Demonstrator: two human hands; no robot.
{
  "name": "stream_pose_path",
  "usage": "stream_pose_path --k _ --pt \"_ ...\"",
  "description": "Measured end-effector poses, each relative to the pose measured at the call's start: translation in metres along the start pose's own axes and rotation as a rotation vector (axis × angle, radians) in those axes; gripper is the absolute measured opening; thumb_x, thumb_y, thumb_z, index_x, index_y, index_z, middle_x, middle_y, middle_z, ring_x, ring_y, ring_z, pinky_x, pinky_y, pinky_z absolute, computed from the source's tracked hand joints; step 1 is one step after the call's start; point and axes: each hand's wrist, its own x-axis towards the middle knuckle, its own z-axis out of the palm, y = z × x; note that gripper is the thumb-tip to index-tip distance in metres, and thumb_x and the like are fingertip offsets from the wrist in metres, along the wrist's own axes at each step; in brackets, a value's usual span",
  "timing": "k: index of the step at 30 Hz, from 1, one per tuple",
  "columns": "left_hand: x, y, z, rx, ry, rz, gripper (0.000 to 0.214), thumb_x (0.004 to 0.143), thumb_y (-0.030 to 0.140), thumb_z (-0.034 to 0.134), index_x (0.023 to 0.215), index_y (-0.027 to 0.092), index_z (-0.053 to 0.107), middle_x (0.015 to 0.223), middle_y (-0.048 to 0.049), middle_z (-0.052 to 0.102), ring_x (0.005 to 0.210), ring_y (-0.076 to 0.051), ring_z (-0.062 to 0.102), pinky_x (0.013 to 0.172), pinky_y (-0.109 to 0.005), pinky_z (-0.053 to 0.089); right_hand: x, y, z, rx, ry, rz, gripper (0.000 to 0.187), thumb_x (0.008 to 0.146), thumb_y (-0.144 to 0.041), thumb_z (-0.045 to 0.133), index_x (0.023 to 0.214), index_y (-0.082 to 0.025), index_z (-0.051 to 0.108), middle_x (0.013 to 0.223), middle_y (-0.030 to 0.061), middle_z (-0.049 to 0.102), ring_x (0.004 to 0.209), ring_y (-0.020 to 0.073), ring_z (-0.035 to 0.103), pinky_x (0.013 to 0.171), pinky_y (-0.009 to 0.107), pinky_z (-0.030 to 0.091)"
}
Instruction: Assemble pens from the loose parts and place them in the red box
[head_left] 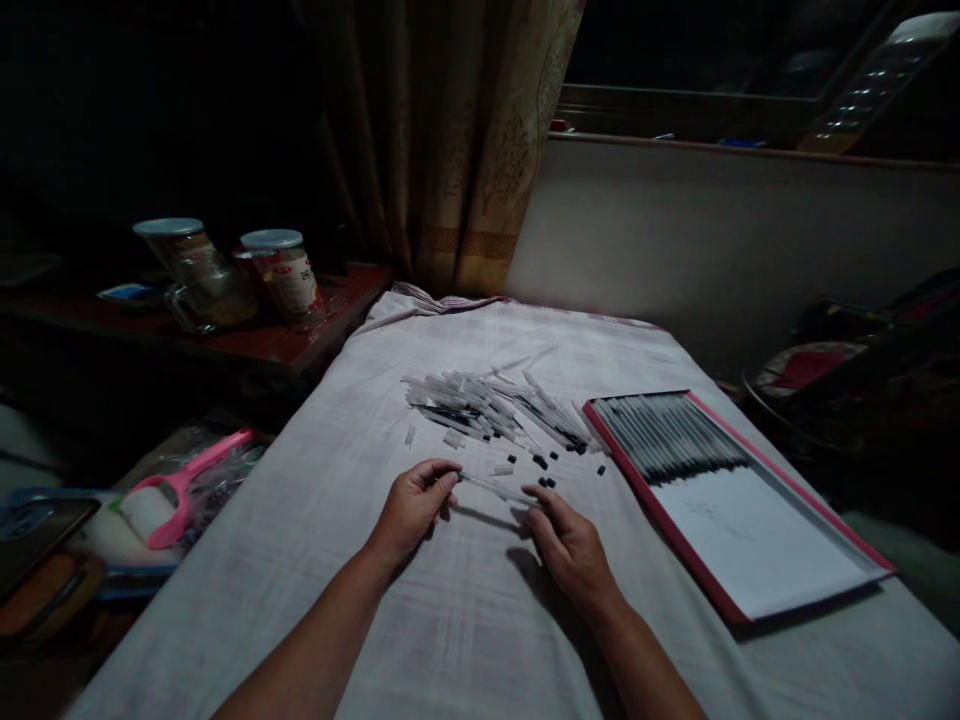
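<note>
Between my two hands a thin, clear pen barrel [495, 487] is held level above the white cloth. My left hand [412, 508] pinches its left end between thumb and fingers. At the other end, my right hand [566, 535] has its thumb and fingertips closed on it. Just beyond lies a loose heap of clear pen parts [480, 405], some with dark refills. Small black caps [540, 462] are scattered in front of the heap. To the right, a shallow red-edged box [787, 545] holds a row of pens [667, 435] with dark ends along its far part.
The cloth-covered table [315, 560] has a pinkish fold at its back edge. On a wooden side table [322, 335] at left stand lidded jars [285, 275] and a glass mug [214, 300]. Below it are a pink-handled item [180, 490] and plastic bags. A curtain [450, 150] hangs behind.
</note>
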Motion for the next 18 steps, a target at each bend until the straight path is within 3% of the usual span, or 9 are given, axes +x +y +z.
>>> stream_pose_path --k 2,4,7,13,18 --pt "0.0006 0.0006 -0.0003 -0.019 0.012 0.002 0.047 0.065 0.049 0.072 0.095 0.013 0.069 0.054 0.0023 0.061 0.034 -0.005 0.041 0.031 -0.015 0.024 0.0006 -0.001 0.0023 0.029 -0.023 0.036 0.029 0.086 -0.037 0.055 0.107 -0.017 0.06 0.072 0.0019 0.067 0.062 0.0165 0.063 0.06 0.025 0.05" --pt "0.001 0.001 -0.0006 -0.036 0.015 0.003 0.048 0.065 0.05 0.072 0.095 0.013 0.069 0.055 0.0019 0.062 0.034 -0.005 0.04 0.032 -0.015 0.024 0.0015 -0.0022 0.0051 0.024 0.007 0.024 0.021 0.087 -0.038 0.054 0.093 -0.019 0.061 0.068 0.0007 0.064 0.061 0.0155 0.061 0.059 0.024 0.049" --pt "0.0009 0.001 -0.0011 -0.047 0.009 0.002 0.048 0.064 0.049 0.073 0.095 0.012 0.068 0.056 0.0014 0.062 0.035 -0.005 0.042 0.032 -0.015 0.025 0.0022 -0.0031 0.0088 0.012 0.063 0.009 0.028 0.089 -0.04 0.049 0.073 -0.02 0.059 0.063 0.0002 0.059 0.06 0.0146 0.058 0.058 0.023 0.047" --pt "0.001 0.0006 -0.0022 -0.05 0.029 0.013 0.046 0.065 0.05 0.074 0.091 0.013 0.069 0.056 0.0018 0.062 0.035 -0.004 0.042 0.033 -0.015 0.025 -0.0006 -0.0045 0.0087 0.089 0.041 0.082 0.025 0.084 -0.039 0.057 0.096 -0.018 0.062 0.072 0.0014 0.064 0.058 0.0151 0.059 0.055 0.024 0.048" --pt "0.0003 0.0012 -0.0027 -0.048 0.01 0.012 0.046 0.064 0.05 0.075 0.091 0.014 0.069 0.057 0.0016 0.063 0.035 -0.004 0.042 0.033 -0.015 0.027 -0.0005 -0.0053 0.0073 0.04 0.09 0.069 0.028 0.088 -0.041 0.051 0.075 -0.019 0.062 0.065 0.0016 0.062 0.062 0.0161 0.059 0.06 0.025 0.047"
